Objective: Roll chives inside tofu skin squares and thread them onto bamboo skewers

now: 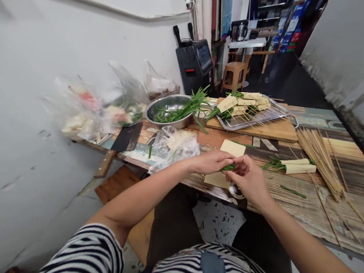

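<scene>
My left hand (212, 161) and my right hand (245, 173) meet near the table's front edge, both with fingers closed on a small bunch of green stalks (228, 167). Beneath them lie pale yellow sheets, one (232, 148) just behind the hands and another (217, 179) in front. To the right, two rolled sheets (300, 168) wrap green stalks. Behind my hands, a metal bowl (151, 114) holds long green stalks (185, 109). Wrapped rolls on sticks (246, 103) are piled on a metal tray (272, 121).
Bare wooden sticks (321, 162) lie at the right. A cleaver (128, 138) rests at the left, its handle over the table edge. Plastic bags (176, 147) stand left of my hands and farther back. The tray sits on a wooden board (285, 131). Behind is a black speaker (195, 65).
</scene>
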Available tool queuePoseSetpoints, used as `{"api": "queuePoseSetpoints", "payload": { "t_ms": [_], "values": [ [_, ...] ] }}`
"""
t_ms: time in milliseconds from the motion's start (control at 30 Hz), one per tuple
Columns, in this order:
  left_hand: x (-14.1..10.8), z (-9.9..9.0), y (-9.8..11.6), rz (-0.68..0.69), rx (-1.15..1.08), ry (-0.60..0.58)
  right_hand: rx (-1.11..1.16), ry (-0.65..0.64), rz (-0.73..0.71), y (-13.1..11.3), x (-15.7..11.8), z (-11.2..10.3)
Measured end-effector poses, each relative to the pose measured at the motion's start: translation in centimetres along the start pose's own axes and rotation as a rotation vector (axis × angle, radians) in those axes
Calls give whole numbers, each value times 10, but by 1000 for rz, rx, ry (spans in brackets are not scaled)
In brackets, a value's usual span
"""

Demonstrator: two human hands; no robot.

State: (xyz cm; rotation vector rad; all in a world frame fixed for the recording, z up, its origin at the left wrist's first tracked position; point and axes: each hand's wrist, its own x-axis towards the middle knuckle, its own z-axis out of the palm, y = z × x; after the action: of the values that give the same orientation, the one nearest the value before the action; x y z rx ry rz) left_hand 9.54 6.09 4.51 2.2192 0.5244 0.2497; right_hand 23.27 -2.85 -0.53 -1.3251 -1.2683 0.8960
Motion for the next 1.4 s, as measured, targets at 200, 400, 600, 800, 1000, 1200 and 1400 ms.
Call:
{"api": "queuePoseSetpoints", "payload": {
  "t_ms": [200, 400, 600, 800, 1000, 1200, 1400],
  "values": [
    [-5, -1, -4, -10, -56, -17, -89, -13, -90, 6, -1, 3],
    [-1, -8, -5, -31, -83, 80, 132, 41, 75, -8, 8, 4],
    [-12, 5, -24, -31, -168, 136, 152, 5, 194, -1, 12, -4],
    [-42, 21, -46, 123, -321, 319, -14, -30, -108, 9, 1, -3],
    [-47, 33, -66, 284, -86, 375, -371, -122, -521, 21, -4, -6],
    [-44, 35, -67, 499, 317, 294, -766, -251, -782, 22, -7, -12],
    [-53, 27, -60, 558, 593, 195, -1004, -329, -912, 21, -7, -15]
  ]
}}
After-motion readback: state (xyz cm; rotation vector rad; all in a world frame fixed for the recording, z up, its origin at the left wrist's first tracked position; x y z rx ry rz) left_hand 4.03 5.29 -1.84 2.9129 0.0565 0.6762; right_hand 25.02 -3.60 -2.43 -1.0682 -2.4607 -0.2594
